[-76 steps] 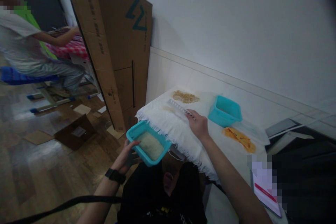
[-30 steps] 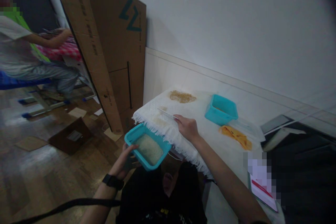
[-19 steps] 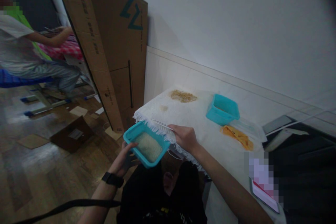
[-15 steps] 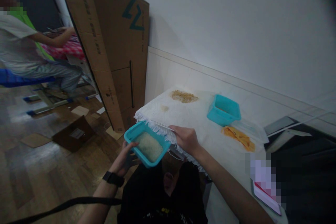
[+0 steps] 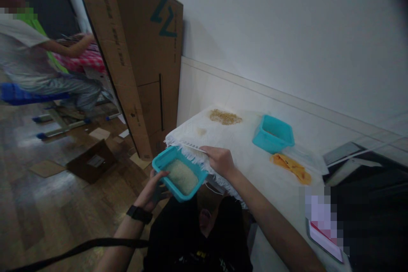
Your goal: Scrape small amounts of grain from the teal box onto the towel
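Note:
My left hand (image 5: 153, 193) grips the near-left side of a turquoise plastic tub (image 5: 183, 197), thumb over the rim. White grains that look like rice (image 5: 183, 177) cover its bottom. The tub is held tilted, just off the near edge of a white fringed cloth (image 5: 236, 142). Pinched in my right hand (image 5: 221, 161) is a thin white slotted tool (image 5: 192, 147), above the cloth's edge by the tub's far rim; its exact kind is unclear. Beyond it lie a small pale heap of grains (image 5: 200, 131) and a larger tan heap (image 5: 225, 117).
A second turquoise tub (image 5: 270, 142) stands to the right, near a yellow-orange cloth (image 5: 290, 168) and a clear lid (image 5: 307, 157). A phone (image 5: 328, 244) lies at lower right. A tall cardboard box (image 5: 149, 46) rises at left; beyond it a person (image 5: 22, 51) sits.
My right hand with the white tool has moved slightly left and up, over the cloth's edge. The tub stays in my left hand, nearly unmoved.

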`<action>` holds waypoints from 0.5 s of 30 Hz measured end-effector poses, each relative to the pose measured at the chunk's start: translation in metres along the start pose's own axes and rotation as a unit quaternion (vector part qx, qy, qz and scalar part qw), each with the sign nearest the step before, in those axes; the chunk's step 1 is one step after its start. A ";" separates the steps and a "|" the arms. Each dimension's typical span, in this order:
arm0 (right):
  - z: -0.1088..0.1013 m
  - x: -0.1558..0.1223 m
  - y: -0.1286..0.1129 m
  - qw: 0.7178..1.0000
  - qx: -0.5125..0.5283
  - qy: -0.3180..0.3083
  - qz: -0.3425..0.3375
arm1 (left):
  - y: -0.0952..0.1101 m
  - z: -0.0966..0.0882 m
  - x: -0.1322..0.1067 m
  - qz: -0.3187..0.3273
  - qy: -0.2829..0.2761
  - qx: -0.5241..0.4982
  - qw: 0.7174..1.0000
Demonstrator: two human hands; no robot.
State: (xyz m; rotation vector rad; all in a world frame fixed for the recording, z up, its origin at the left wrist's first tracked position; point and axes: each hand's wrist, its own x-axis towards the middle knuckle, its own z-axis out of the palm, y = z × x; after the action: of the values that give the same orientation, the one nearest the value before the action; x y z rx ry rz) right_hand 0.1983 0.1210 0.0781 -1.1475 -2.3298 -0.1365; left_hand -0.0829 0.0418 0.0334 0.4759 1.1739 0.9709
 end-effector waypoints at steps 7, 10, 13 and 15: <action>-0.005 -0.016 -0.018 0.999 0.022 0.025 -0.029 | 0.001 0.004 -0.002 -0.004 0.003 -0.001 1.000; -0.011 -0.012 -0.013 0.999 0.008 0.049 0.007 | 0.002 0.005 -0.003 -0.005 0.004 0.001 1.000; -0.024 -0.016 -0.002 0.994 -0.026 0.085 0.068 | 0.002 0.005 -0.003 -0.006 0.007 0.001 1.000; -0.032 -0.025 0.001 0.988 -0.043 0.105 0.100 | 0.000 0.004 -0.002 -0.006 0.005 -0.001 1.000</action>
State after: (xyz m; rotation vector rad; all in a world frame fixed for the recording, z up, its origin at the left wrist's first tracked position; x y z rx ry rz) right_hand 0.2252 0.0940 0.0928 -1.3349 -2.0302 -0.2737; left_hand -0.0793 0.0407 0.0362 0.4628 1.1834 0.9654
